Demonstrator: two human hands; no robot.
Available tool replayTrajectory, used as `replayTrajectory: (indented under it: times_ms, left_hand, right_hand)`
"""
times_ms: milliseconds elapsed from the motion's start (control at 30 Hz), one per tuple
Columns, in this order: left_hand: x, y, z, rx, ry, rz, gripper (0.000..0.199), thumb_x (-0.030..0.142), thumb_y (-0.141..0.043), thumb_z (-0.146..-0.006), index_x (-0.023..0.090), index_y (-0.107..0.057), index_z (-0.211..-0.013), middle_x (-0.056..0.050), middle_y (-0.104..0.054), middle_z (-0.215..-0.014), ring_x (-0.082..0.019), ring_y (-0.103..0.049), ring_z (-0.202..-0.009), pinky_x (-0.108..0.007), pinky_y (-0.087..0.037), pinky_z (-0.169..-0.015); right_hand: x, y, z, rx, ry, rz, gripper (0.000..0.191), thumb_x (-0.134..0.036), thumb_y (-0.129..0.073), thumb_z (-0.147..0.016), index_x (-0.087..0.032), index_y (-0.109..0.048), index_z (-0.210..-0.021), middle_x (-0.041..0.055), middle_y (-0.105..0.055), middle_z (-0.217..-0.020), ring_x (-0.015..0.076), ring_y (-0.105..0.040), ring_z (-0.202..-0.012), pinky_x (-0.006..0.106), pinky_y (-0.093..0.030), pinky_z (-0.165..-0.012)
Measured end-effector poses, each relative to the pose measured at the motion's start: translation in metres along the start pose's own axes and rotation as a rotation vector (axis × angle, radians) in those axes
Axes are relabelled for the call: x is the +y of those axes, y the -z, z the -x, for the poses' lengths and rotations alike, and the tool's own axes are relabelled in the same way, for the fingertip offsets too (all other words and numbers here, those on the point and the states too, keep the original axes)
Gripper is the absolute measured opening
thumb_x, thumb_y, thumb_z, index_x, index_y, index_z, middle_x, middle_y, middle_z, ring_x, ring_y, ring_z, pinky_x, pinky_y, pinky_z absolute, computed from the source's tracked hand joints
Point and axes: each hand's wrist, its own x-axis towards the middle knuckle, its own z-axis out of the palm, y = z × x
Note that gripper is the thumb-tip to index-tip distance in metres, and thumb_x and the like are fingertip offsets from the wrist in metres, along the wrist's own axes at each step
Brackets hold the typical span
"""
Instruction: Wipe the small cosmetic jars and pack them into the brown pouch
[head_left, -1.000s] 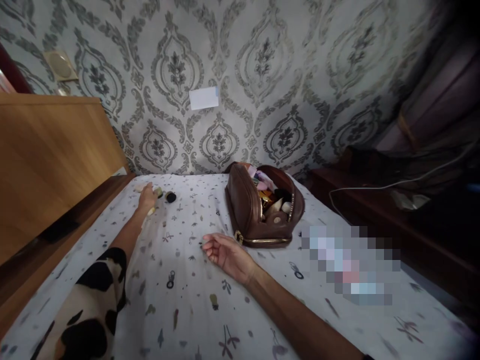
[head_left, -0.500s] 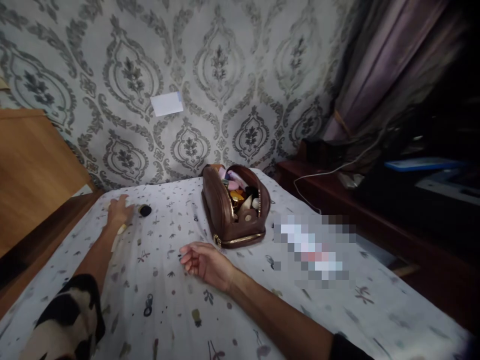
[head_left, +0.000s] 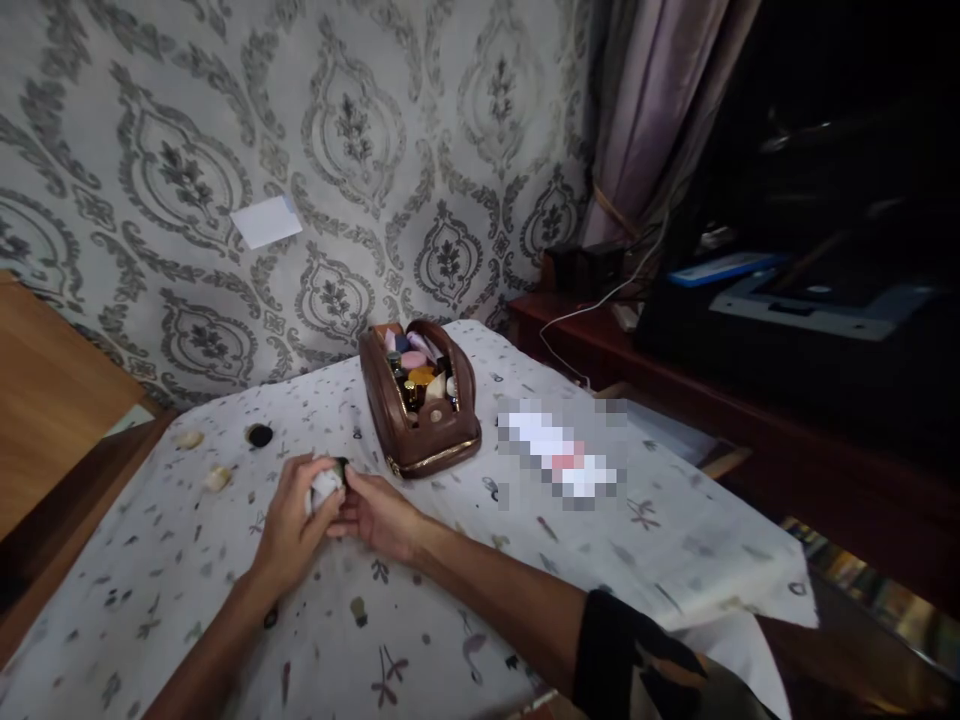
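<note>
My left hand (head_left: 291, 515) is closed around a small white jar-like object with a dark end (head_left: 325, 487), in front of the bag. The fingers of my right hand (head_left: 379, 515) are closed on the dark side of that same object; its exact kind is partly hidden by the fingers. Behind my hands, an open brown cosmetic bag (head_left: 431, 449) stands unzipped, full of small bottles, a pink round item and tubes. To the left on the cloth lie a small black round item (head_left: 259, 436) and two small cream-coloured pieces (head_left: 217, 478).
The patterned white cloth (head_left: 450, 610) covers the table. A blurred-out item (head_left: 559, 452) lies right of the bag. A white cable (head_left: 551, 350) runs down from the dark reddish furniture (head_left: 517, 318) on the right. A wooden board (head_left: 60, 390) stands at the left.
My left hand has come from the far left to the middle and holds the white object. My right hand has closed on it too. The view has turned right.
</note>
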Motion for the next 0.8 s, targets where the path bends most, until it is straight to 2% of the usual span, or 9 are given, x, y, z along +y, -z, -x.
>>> replayTrajectory:
  times_ms: [33, 100, 267, 367, 433, 500, 600, 700, 800]
  left_hand:
    - [0.003, -0.005, 0.000, 0.012, -0.038, -0.012, 0.024, 0.038, -0.059, -0.092, 0.024, -0.064, -0.110, -0.007, -0.066, -0.107, -0.024, -0.064, -0.106, -0.035, -0.054, -0.090]
    - [0.004, -0.011, -0.002, 0.072, -0.026, 0.001, 0.020, 0.038, -0.054, -0.094, 0.022, -0.064, -0.103, -0.005, -0.065, -0.098, -0.022, -0.064, -0.096, -0.033, -0.053, -0.084]
    - [0.002, -0.011, -0.002, 0.198, 0.239, 0.136, 0.029, 0.045, -0.045, -0.100, 0.021, -0.057, -0.089, 0.001, -0.061, -0.075, -0.015, -0.056, -0.067, -0.026, -0.046, -0.066]
    - [0.000, -0.010, 0.003, 0.207, 0.322, 0.277, 0.032, 0.050, -0.047, -0.099, 0.021, -0.056, -0.087, 0.003, -0.056, -0.072, -0.013, -0.052, -0.065, -0.024, -0.044, -0.063]
    - [-0.001, -0.010, 0.006, 0.185, 0.357, 0.359, 0.033, 0.052, -0.048, -0.099, 0.021, -0.058, -0.091, 0.002, -0.058, -0.075, -0.014, -0.053, -0.067, -0.024, -0.044, -0.065]
    - [-0.002, -0.011, 0.009, 0.147, 0.374, 0.392, 0.034, 0.052, -0.046, -0.099, 0.021, -0.060, -0.095, 0.000, -0.063, -0.084, -0.015, -0.057, -0.074, -0.025, -0.047, -0.071]
    - [0.000, -0.013, 0.011, 0.093, 0.358, 0.369, 0.037, 0.051, -0.042, -0.102, 0.021, -0.064, -0.104, -0.004, -0.070, -0.101, -0.018, -0.064, -0.093, -0.028, -0.050, -0.087]
    - [0.005, -0.013, 0.014, 0.056, 0.241, 0.279, 0.038, 0.045, -0.040, -0.103, 0.021, -0.067, -0.113, -0.008, -0.071, -0.115, -0.021, -0.064, -0.112, -0.034, -0.047, -0.101]
    - [0.008, -0.012, 0.014, 0.022, 0.073, 0.186, 0.035, 0.040, -0.043, -0.102, 0.021, -0.069, -0.116, -0.009, -0.070, -0.123, -0.023, -0.061, -0.121, -0.039, -0.043, -0.109]
  right_hand:
    - [-0.001, 0.000, 0.000, 0.002, 0.007, 0.014, 0.061, -0.068, -0.087, -0.060, -0.018, -0.066, -0.088, -0.0019, -0.069, -0.073, 0.0125, -0.067, -0.066, 0.028, -0.056, -0.068]
    - [-0.002, 0.000, 0.001, 0.014, 0.019, 0.051, 0.063, -0.069, -0.088, -0.055, -0.019, -0.065, -0.085, -0.0030, -0.069, -0.071, 0.0113, -0.066, -0.062, 0.026, -0.056, -0.065]
    - [-0.004, -0.003, 0.005, 0.034, 0.075, 0.143, 0.067, -0.061, -0.094, -0.048, -0.019, -0.069, -0.094, -0.0016, -0.071, -0.079, 0.0119, -0.068, -0.065, 0.023, -0.056, -0.060]
    - [-0.003, -0.004, 0.006, 0.052, 0.137, 0.217, 0.067, -0.050, -0.097, -0.050, -0.020, -0.070, -0.103, 0.0010, -0.073, -0.095, 0.0131, -0.069, -0.075, 0.024, -0.056, -0.062]
    - [-0.003, -0.004, 0.006, 0.074, 0.173, 0.275, 0.068, -0.042, -0.097, -0.052, -0.022, -0.068, -0.111, 0.0016, -0.073, -0.100, 0.0136, -0.069, -0.079, 0.024, -0.055, -0.064]
    - [-0.002, -0.002, 0.005, 0.102, 0.200, 0.330, 0.070, -0.036, -0.097, -0.052, -0.024, -0.065, -0.114, 0.0003, -0.073, -0.098, 0.0137, -0.068, -0.079, 0.024, -0.054, -0.067]
    - [-0.003, 0.001, 0.003, 0.131, 0.259, 0.418, 0.061, -0.032, -0.096, -0.049, -0.023, -0.063, -0.101, -0.0018, -0.073, -0.090, 0.0146, -0.067, -0.081, 0.028, -0.053, -0.077]
    - [-0.005, 0.003, 0.002, 0.144, 0.329, 0.510, 0.051, -0.031, -0.094, -0.049, -0.023, -0.064, -0.089, -0.0017, -0.072, -0.087, 0.0166, -0.066, -0.084, 0.031, -0.052, -0.083]
    - [-0.007, 0.001, 0.004, 0.129, 0.357, 0.550, 0.048, -0.032, -0.093, -0.050, -0.022, -0.068, -0.090, -0.0016, -0.071, -0.087, 0.0171, -0.064, -0.086, 0.031, -0.050, -0.084]
